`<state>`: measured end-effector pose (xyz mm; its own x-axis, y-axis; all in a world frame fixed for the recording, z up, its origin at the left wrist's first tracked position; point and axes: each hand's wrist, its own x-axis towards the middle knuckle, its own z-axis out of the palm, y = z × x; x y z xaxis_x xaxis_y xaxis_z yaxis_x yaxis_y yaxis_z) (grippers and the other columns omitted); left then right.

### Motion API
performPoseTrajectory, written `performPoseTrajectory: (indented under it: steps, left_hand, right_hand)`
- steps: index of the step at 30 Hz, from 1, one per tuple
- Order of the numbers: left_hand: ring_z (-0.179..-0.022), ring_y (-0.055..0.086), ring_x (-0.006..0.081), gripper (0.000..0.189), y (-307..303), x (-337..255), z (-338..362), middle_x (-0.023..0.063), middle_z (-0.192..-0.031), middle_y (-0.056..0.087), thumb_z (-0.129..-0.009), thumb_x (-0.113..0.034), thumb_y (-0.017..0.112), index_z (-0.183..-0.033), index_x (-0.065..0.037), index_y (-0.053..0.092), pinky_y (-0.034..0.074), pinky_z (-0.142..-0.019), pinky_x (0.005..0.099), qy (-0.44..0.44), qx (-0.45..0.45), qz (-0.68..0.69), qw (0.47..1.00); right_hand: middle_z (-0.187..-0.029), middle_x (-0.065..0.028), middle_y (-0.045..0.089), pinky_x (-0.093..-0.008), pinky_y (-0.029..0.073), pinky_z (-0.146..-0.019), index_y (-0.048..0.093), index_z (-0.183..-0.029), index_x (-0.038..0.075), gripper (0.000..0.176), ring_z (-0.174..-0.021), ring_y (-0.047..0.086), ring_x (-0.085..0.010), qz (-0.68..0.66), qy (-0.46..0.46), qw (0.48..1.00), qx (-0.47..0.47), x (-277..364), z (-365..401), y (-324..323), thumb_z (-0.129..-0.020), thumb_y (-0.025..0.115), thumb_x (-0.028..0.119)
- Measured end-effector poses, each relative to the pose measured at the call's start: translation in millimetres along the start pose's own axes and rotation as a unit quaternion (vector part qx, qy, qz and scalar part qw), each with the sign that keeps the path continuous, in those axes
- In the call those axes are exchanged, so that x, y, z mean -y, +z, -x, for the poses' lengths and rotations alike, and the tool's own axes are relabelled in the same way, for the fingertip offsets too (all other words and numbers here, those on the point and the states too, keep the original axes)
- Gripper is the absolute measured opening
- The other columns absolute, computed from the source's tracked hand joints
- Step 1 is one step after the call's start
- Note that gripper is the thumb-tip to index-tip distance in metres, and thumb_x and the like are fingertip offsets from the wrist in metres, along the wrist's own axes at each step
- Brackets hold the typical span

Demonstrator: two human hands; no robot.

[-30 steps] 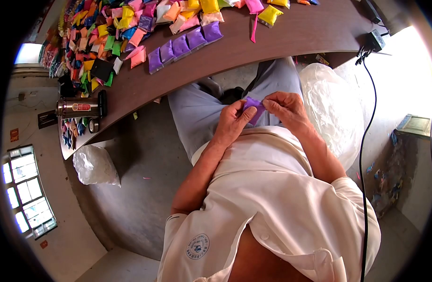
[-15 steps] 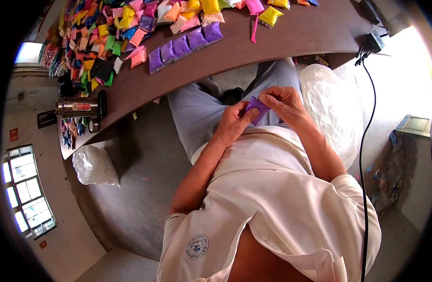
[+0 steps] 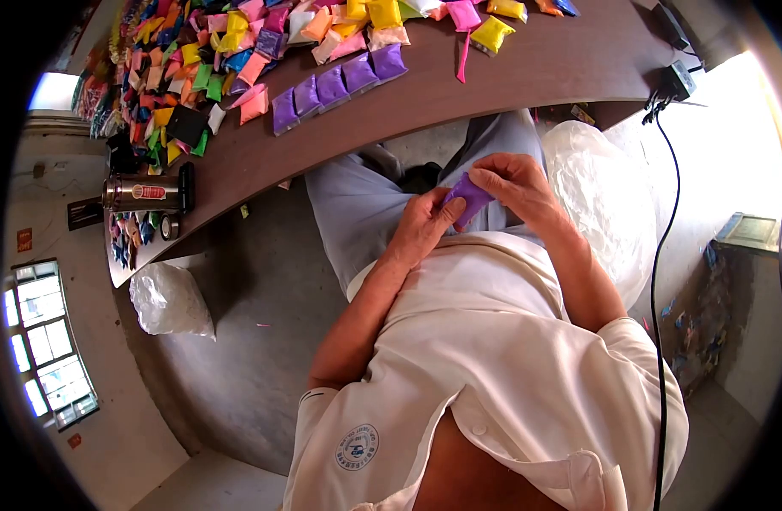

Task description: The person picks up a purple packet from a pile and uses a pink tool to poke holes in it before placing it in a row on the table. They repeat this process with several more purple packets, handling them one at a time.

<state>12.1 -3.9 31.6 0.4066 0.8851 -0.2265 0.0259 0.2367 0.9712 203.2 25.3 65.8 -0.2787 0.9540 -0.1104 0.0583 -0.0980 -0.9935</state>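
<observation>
A small purple packet (image 3: 469,201) is held over my lap between both hands. My left hand (image 3: 425,223) is closed on its left side, with the thumb lying across it. The fingers of my right hand (image 3: 514,189) pinch its upper right end. What the packet contains cannot be made out beyond its purple colour. On the table ahead, several similar purple packets (image 3: 332,88) lie side by side in a slanting row near the edge.
The brown table (image 3: 527,77) carries a heap of colourful packets (image 3: 229,38) and a steel flask (image 3: 148,193) at left. A large clear plastic bag (image 3: 599,204) stands by my right leg, a smaller bag (image 3: 171,300) on the floor at left. A black cable (image 3: 670,221) hangs down the right side.
The purple packet has turned slightly and shows more of its face. My right hand has shifted a little on its upper end. The packets on the table stay in place.
</observation>
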Motion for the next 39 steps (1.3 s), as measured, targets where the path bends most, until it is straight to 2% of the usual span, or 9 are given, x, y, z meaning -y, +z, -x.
performPoseTrajectory:
  steps: [3,10,12,16,18,28,34,37,39]
  left_hand:
    - [-0.071,0.054,0.0108,0.043,0,-1,-1,0.0045,-0.078,0.06,-0.089,-0.04,0.056,-0.098,0.002,0.058,0.044,-0.069,0.0238,0.005,0.007,-0.026,1.0]
    - [-0.068,0.056,0.0123,0.041,2,-4,-1,0.006,-0.077,0.061,-0.09,-0.039,0.056,-0.096,0.002,0.057,0.046,-0.069,0.0254,0.004,-0.022,0.062,0.998]
    - [-0.068,0.057,0.0128,0.04,1,-1,1,0.0064,-0.078,0.061,-0.09,-0.038,0.056,-0.094,0.002,0.058,0.046,-0.068,0.0259,0.01,-0.029,0.088,0.996]
    - [-0.067,0.057,0.0125,0.034,-4,10,1,0.0055,-0.076,0.061,-0.089,-0.035,0.058,-0.086,-0.001,0.059,0.047,-0.066,0.0256,-0.006,-0.081,0.135,0.987]
    - [-0.068,0.057,0.0135,0.034,-5,11,0,0.0051,-0.078,0.061,-0.089,-0.035,0.057,-0.084,-0.002,0.059,0.047,-0.067,0.0262,-0.011,-0.096,0.155,0.983]
    - [-0.076,0.058,0.0128,0.035,-7,2,-16,0.0052,-0.085,0.062,-0.089,-0.037,0.057,-0.09,-0.002,0.061,0.048,-0.073,0.0271,0.001,-0.102,0.174,0.979]
    - [-0.078,0.058,0.0106,0.039,-24,-19,-46,0.0031,-0.089,0.063,-0.088,-0.043,0.056,-0.094,-0.005,0.062,0.045,-0.072,0.0241,0.032,-0.146,0.153,0.977]
    - [-0.077,0.059,0.0103,0.038,-29,-6,-57,0.0024,-0.089,0.064,-0.088,-0.044,0.056,-0.092,-0.007,0.062,0.044,-0.071,0.0231,0.004,-0.183,0.163,0.969]
    - [-0.072,0.057,0.0077,0.043,-24,0,-55,0.0025,-0.082,0.063,-0.088,-0.046,0.055,-0.09,-0.003,0.063,0.043,-0.065,0.021,-0.003,-0.215,0.148,0.965]
  right_hand:
    - [-0.072,-0.0014,0.061,-0.0235,0.045,-0.064,0.064,-0.088,-0.004,0.025,-0.07,0.053,-0.0071,0.002,0.005,1.0,0.018,0,-3,-5,-0.086,0.063,0.021]
    - [-0.071,0.0005,0.06,-0.0214,0.042,-0.058,0.065,-0.088,-0.002,0.025,-0.065,0.05,-0.0048,0.004,0.019,0.999,-0.026,3,0,-6,-0.086,0.063,0.022]
    - [-0.07,0.0025,0.057,-0.0206,0.04,-0.054,0.065,-0.088,0.001,0.023,-0.062,0.048,-0.0038,-0.073,0.039,0.994,-0.077,-1,-1,-8,-0.087,0.063,0.024]
    - [-0.069,0.0034,0.056,-0.0202,0.04,-0.053,0.063,-0.087,0.005,0.02,-0.06,0.048,-0.0045,-0.165,0.026,0.983,-0.079,-8,-5,-16,-0.087,0.063,0.024]
    - [-0.071,0.0021,0.057,-0.0206,0.043,-0.058,0.061,-0.088,0.006,0.016,-0.063,0.052,-0.0061,-0.269,0.017,0.961,-0.056,-11,-7,-15,-0.088,0.061,0.022]
    - [-0.08,-0.0033,0.061,-0.0252,0.05,-0.063,0.056,-0.09,0.006,0.009,-0.073,0.062,-0.0135,-0.394,-0.026,0.913,-0.107,-13,-56,24,-0.087,0.061,0.012]
    - [-0.077,-0.0035,0.061,-0.0239,0.05,-0.057,0.059,-0.087,0.003,0.009,-0.068,0.06,-0.012,-0.389,0.031,0.906,-0.165,-19,-68,50,-0.085,0.063,0.011]
    - [-0.075,-0.0028,0.06,-0.0237,0.049,-0.054,0.06,-0.087,0.004,0.013,-0.061,0.054,-0.0082,-0.328,0.1,0.92,-0.187,-23,-69,51,-0.084,0.064,0.015]
    - [-0.074,-0.0024,0.059,-0.0238,0.048,-0.053,0.06,-0.086,0.004,0.013,-0.06,0.053,-0.0082,-0.346,0.099,0.916,-0.177,-23,-68,55,-0.084,0.064,0.016]
